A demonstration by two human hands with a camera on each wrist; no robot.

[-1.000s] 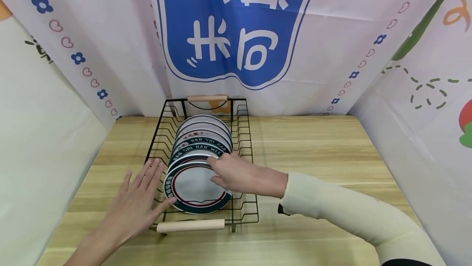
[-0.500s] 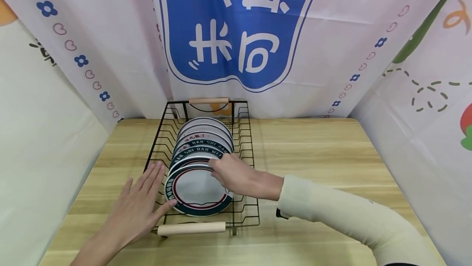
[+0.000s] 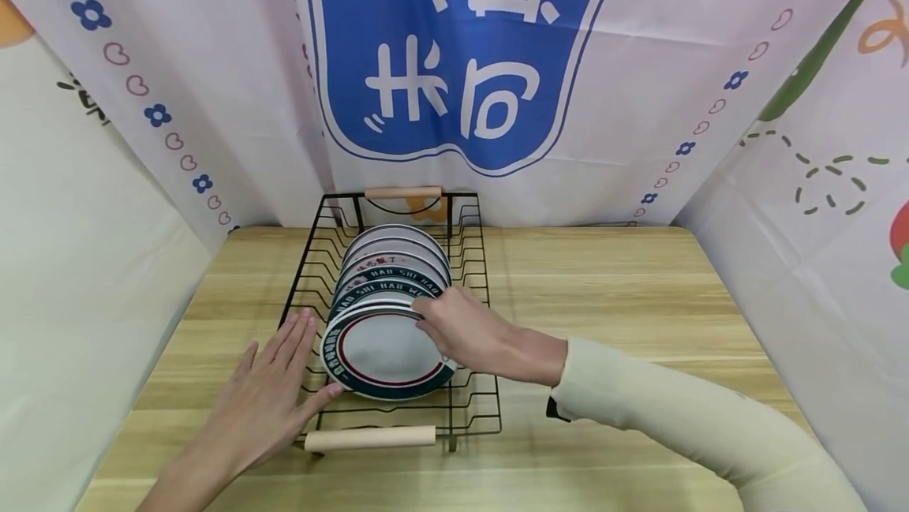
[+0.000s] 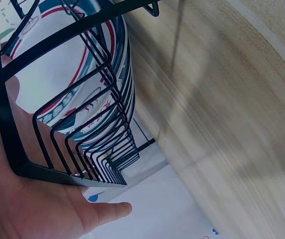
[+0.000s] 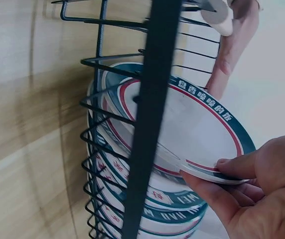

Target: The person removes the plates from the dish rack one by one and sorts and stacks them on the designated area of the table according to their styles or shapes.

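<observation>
A black wire dish rack [image 5: 150,119] with wooden handles holds several round plates [image 3: 387,271] standing in a row, some with green rims and lettering. My right hand [image 3: 469,330] pinches the upper right edge of the front plate [image 3: 390,350], thumb on its face and fingers behind, as the right wrist view shows. This plate has a dark green rim and a red ring, and it leans apart from the one behind. My left hand [image 3: 266,394] lies with straight fingers over the rack's left side, thumb tip near the front plate's lower left edge.
The rack stands on a light wooden table [image 3: 582,299], left of its middle. White printed cloth [image 3: 639,62] with a large blue sign [image 3: 433,78] hangs behind the table, and more cloth closes in both sides.
The front plate has risen a little and shifted right in my right hand, its lower edge now higher above the rack's front wires. My left hand has hardly moved.
</observation>
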